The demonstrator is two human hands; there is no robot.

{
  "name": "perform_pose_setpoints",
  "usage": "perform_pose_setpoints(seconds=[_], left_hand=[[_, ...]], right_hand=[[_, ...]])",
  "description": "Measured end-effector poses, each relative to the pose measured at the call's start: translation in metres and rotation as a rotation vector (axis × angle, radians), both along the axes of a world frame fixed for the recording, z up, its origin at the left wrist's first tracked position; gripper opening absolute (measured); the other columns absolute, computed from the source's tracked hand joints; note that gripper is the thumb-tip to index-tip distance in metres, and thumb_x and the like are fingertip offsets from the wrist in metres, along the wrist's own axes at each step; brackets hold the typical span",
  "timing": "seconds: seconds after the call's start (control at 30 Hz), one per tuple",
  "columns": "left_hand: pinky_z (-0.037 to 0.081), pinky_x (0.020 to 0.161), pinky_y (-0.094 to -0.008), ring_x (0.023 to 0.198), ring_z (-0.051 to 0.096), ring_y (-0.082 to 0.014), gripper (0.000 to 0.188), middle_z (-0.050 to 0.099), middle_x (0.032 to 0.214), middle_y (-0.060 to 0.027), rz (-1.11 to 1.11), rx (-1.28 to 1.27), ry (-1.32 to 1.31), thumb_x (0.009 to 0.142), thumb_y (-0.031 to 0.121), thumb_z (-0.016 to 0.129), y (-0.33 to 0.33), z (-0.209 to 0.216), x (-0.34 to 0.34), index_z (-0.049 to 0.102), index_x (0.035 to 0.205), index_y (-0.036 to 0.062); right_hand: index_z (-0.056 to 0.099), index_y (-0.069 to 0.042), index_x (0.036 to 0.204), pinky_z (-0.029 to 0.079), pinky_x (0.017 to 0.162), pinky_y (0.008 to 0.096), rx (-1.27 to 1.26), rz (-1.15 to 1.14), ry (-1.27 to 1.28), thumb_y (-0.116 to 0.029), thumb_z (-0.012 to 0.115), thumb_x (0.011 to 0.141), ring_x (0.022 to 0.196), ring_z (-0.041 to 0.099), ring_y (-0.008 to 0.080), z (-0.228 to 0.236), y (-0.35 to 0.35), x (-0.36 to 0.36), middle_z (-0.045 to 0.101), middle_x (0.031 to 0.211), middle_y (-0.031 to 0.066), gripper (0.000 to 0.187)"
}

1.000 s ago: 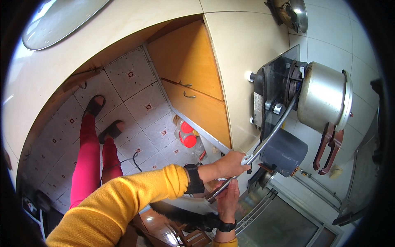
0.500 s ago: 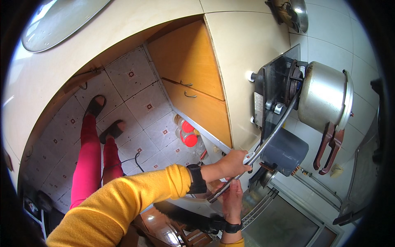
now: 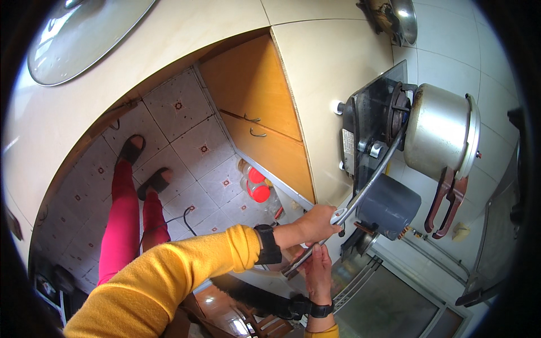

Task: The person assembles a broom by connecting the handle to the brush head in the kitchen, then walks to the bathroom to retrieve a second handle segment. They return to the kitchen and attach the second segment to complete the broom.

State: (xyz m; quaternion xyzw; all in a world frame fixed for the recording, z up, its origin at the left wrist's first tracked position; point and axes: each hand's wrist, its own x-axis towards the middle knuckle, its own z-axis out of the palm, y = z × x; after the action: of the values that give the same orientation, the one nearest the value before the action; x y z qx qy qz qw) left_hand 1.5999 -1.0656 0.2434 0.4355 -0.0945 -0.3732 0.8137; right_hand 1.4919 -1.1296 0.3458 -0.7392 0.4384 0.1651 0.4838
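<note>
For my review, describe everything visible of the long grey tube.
The tube is slim, grey, shiny like metal and slightly bent. It slants down in the picture from near the burner. The left hand holds it beside a white piece, the right hand nearer its lower end. What its upper end joins is unclear.

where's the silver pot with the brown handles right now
In the head view, the silver pot is toward the right side, its base at the stove burner, higher and farther right than the left hand.
</note>
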Motion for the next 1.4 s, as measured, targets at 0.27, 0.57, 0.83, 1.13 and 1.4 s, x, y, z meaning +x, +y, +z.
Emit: perform_pose_setpoints(seconds=[0.27, 0.57, 0.83, 1.13, 1.4], left_hand=[[0.052, 0.063, -0.0371, 0.067, 0.066, -0.0282, 0.027, 0.064, 0.073, -0.0183, 0.042, 0.046, -0.011, 0.081, 0.022, 0.067, 0.001, 0.002, 0.003, 0.061, 0.096, 0.0009], [0.053, 0.067, -0.0328, 0.074, 0.067, -0.0218, 0.021, 0.068, 0.085, -0.0139, -0.039, -0.074, 0.166, 0.085, 0.018, 0.064, 0.013, 0.008, 0.005, 0.063, 0.101, 0.0048], [0.05, 0.077, -0.0334, 0.083, 0.066, -0.0253, 0.031, 0.068, 0.089, -0.0157, -0.049, 0.28, -0.095, 0.081, 0.024, 0.069, 0.005, -0.005, 0.002, 0.065, 0.106, 0.0049], [0.048, 0.066, -0.0288, 0.07, 0.057, -0.014, 0.03, 0.065, 0.082, -0.0073, -0.095, 0.263, -0.085, 0.083, 0.022, 0.071, 0.003, -0.017, -0.008, 0.064, 0.105, 0.0035], [0.043, 0.056, -0.0252, 0.062, 0.05, -0.0103, 0.022, 0.054, 0.073, -0.001, -0.082, 0.279, 0.248, 0.089, 0.02, 0.056, 0.058, -0.029, 0.015, 0.054, 0.106, 0.0058]], right_hand=[[0.048, -0.007, 0.114, 0.049, 0.074, 0.0307, 0.113, -0.013, 0.029, -0.042, 0.031, 0.101, 0.078, 0.062, 0.0169, -0.006, -0.01, 0.012, 0.064, 0.087, 0.0089, 0.041], [0.043, -0.005, 0.127, 0.046, 0.081, 0.0298, 0.033, -0.03, -0.168, -0.045, 0.032, 0.1, 0.089, 0.058, 0.0157, -0.016, -0.04, 0.07, 0.059, 0.099, 0.007, 0.049], [0.05, -0.001, 0.114, 0.049, 0.066, 0.0263, -0.003, 0.039, -0.254, -0.032, 0.044, 0.099, 0.076, 0.06, 0.0137, -0.046, -0.056, 0.106, 0.062, 0.09, 0.0089, 0.035], [0.054, -0.004, 0.108, 0.047, 0.059, 0.0257, 0.023, -0.062, -0.253, -0.031, 0.044, 0.1, 0.064, 0.055, 0.0116, -0.046, -0.054, 0.106, 0.053, 0.072, 0.0021, 0.03], [0.046, -0.001, 0.116, 0.049, 0.055, 0.0268, 0.18, -0.058, -0.265, -0.026, 0.04, 0.101, 0.058, 0.054, 0.0144, -0.058, -0.039, 0.063, 0.05, 0.071, 0.0042, 0.029]])
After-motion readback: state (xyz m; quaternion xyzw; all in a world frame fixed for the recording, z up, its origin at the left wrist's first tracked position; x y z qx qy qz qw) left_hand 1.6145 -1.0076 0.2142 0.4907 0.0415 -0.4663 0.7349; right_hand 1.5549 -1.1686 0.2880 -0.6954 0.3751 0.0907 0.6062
